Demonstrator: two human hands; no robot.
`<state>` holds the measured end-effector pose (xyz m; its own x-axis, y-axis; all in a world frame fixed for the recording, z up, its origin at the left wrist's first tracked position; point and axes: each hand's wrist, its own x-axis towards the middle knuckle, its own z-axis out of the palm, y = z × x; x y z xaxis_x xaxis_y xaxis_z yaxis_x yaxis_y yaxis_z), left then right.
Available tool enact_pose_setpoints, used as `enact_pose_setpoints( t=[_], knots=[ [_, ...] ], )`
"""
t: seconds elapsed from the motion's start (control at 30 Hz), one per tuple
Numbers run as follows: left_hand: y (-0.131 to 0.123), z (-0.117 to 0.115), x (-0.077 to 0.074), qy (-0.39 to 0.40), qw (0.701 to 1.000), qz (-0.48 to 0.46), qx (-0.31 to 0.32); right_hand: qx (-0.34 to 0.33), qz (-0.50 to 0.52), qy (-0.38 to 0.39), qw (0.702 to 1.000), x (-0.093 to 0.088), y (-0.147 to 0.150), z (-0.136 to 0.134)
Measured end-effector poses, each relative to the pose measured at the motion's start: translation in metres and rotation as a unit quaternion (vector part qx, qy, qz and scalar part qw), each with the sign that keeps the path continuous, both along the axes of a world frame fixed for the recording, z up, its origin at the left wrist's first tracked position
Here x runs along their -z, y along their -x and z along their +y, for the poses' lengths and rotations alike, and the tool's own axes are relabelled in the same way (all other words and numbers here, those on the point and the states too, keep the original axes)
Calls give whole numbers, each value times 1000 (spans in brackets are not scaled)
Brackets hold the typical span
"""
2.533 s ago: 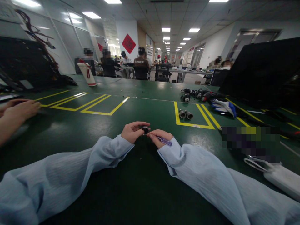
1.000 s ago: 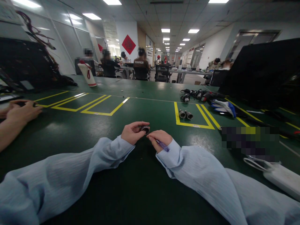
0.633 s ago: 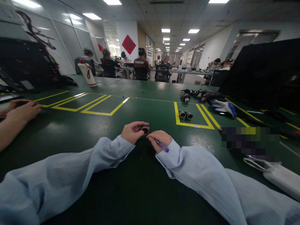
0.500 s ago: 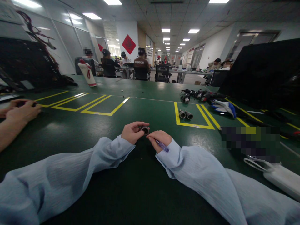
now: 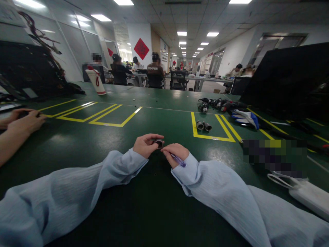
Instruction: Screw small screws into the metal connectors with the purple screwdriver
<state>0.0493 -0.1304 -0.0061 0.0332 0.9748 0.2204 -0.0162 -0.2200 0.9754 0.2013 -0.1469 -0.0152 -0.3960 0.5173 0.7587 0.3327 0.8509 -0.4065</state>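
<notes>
My left hand point(image 5: 145, 145) pinches a small round metal connector shell point(image 5: 159, 143) between thumb and fingers, its open end facing me. Close beside it, my right hand point(image 5: 176, 153) is closed on a slim screwdriver with a clear purple handle point(image 5: 179, 160), which sticks out behind the fingers toward my wrist. The screwdriver's tip is at the edge of the shell; whether it touches is too small to tell. Two similar metal shells point(image 5: 204, 126) lie inside a yellow taped box point(image 5: 216, 138) to the right.
Black cables with metal connectors point(image 5: 218, 103) and a blue-and-white glove point(image 5: 245, 118) lie at the right back. A white power bank-like block point(image 5: 311, 195) rests at the right edge. Another person's hands point(image 5: 24, 121) work at the left. A white cup point(image 5: 96, 81) stands behind.
My hands, the shell and the screwdriver are almost still. At the left, the other person's hands have shifted slightly.
</notes>
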Motion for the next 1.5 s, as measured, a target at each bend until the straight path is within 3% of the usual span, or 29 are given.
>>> enact_pose_setpoints(
  t=[0.23, 0.33, 0.4, 0.5, 0.57, 0.63, 1.03, 1.33, 1.5],
  knots=[
    [1, 2, 0, 14, 1000, 5, 2, -8, -1, 34, 999, -4, -1, -3],
    [2, 3, -1, 35, 999, 3, 6, -25, 56, 122, 991, -6, -3, -5],
    [2, 4, -2, 44, 999, -3, 5, -61, 115, 263, 956, -7, -4, -6],
    [2, 5, -2, 55, 998, -7, 9, -138, 175, 465, 857, -9, -4, -8],
    [2, 5, -2, 60, 998, -11, 11, -179, 182, 520, 815, -10, -3, -9],
    [2, 5, 0, 61, 998, -18, 9, -199, 174, 535, 803, -11, -1, -10],
    [5, 10, 2, 91, 995, -12, 25, -157, 109, 523, 830, -7, 5, -17],
    [7, 6, -4, 114, 993, -22, 32, 6, 42, 570, 820, -23, 10, -9],
    [7, 6, -5, 125, 987, -87, 43, 14, 99, 484, 870, -13, 12, -14]
  ],
)
